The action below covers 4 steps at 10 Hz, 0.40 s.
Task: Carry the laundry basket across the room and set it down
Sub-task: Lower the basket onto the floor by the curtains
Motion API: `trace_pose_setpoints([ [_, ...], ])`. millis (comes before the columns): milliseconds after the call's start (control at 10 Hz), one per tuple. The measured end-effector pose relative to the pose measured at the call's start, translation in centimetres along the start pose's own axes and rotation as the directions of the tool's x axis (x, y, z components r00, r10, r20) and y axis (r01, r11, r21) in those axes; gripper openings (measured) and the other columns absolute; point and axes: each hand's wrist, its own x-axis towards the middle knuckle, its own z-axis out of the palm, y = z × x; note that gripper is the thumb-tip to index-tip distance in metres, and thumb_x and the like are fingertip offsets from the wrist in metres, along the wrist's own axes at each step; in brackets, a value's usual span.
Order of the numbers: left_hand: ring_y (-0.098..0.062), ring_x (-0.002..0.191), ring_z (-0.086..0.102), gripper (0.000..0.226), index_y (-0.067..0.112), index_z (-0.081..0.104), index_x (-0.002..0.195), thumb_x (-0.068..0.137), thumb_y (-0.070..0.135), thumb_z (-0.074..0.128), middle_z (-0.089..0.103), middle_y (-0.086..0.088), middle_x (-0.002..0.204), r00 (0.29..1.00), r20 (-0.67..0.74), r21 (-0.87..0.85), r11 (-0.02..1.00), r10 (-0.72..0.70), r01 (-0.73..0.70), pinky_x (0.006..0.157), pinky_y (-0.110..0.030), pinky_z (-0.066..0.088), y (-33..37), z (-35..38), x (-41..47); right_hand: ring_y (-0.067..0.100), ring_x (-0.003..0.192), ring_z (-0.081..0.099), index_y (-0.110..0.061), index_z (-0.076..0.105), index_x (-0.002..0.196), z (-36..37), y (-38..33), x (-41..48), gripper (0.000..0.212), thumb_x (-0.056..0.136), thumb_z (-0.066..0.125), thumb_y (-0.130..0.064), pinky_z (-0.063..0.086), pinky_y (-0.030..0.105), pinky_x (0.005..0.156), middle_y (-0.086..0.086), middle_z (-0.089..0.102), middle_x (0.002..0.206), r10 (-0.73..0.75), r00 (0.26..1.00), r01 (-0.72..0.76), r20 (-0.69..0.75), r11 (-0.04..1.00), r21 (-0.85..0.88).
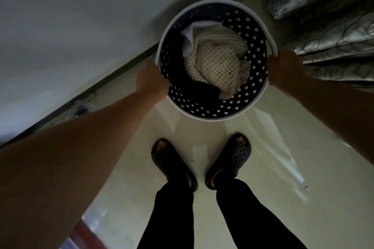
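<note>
A round laundry basket (pixel 204 115) with a white rim and dark perforated walls is in front of me, seen from above. Inside lie a cream mesh cloth (pixel 216 62), a white piece and dark clothing. My left hand (pixel 151 80) grips the rim on the left side. On the right side, my right hand (pixel 285 67) is closed over the rim near a handle. Whether the basket touches the floor cannot be told.
A white wall (pixel 70 16) with a dark skirting strip runs diagonally behind the basket. Silver-grey patterned fabric (pixel 327 26) lies at the upper right. My feet in dark slippers (pixel 202 161) stand on the glossy pale floor (pixel 263 147). Small clutter sits by the skirting at left.
</note>
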Motion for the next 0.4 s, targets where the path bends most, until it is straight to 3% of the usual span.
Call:
trace_pose_setpoints([
  [200, -0.042, 0.104, 0.065, 0.052, 0.009, 0.044, 0.129, 0.079, 0.018, 0.054, 0.060, -0.021, 0.122, 0.995, 0.098, -0.042, 0.999, -0.029, 0.033, 0.085, -0.052, 0.056, 1.2, -1.7, -0.5, 0.044, 0.101, 0.062, -0.007, 0.053, 0.115, -0.9, -0.4, 0.3, 0.043, 0.083, 0.048, -0.036, 0.053, 0.055, 0.085, 0.025, 0.062, 0.116, 0.041, 0.993, -0.053, 0.111, 0.992, 0.116],
  [300, -0.039, 0.104, 0.066, 0.046, 0.016, 0.048, 0.122, 0.078, 0.026, 0.054, 0.063, -0.020, 0.120, 0.989, 0.139, -0.076, 0.995, -0.048, 0.059, 0.084, -0.050, 0.057, 1.2, -3.4, -2.5, 0.038, 0.117, 0.056, -0.009, 0.053, 0.126, -3.3, -1.2, -2.4, 0.047, 0.087, 0.056, -0.036, 0.045, 0.043, 0.097, 0.020, 0.058, 0.131, 0.006, 0.993, -0.012, 0.115, 0.999, 0.048],
  [400, -0.036, 0.089, 0.070, 0.019, 0.023, 0.051, 0.100, 0.082, 0.022, 0.055, 0.066, -0.019, 0.110, 0.990, 0.133, -0.166, 0.984, -0.041, 0.063, 0.079, -0.047, 0.059, 1.5, -6.0, -6.3, 0.033, 0.110, 0.061, -0.015, 0.064, 0.111, -6.8, -2.0, -5.6, 0.031, 0.086, 0.059, -0.033, 0.046, 0.039, 0.093, 0.016, 0.068, 0.118, -0.123, 0.990, 0.114, 0.066, 0.985, 0.129],
])
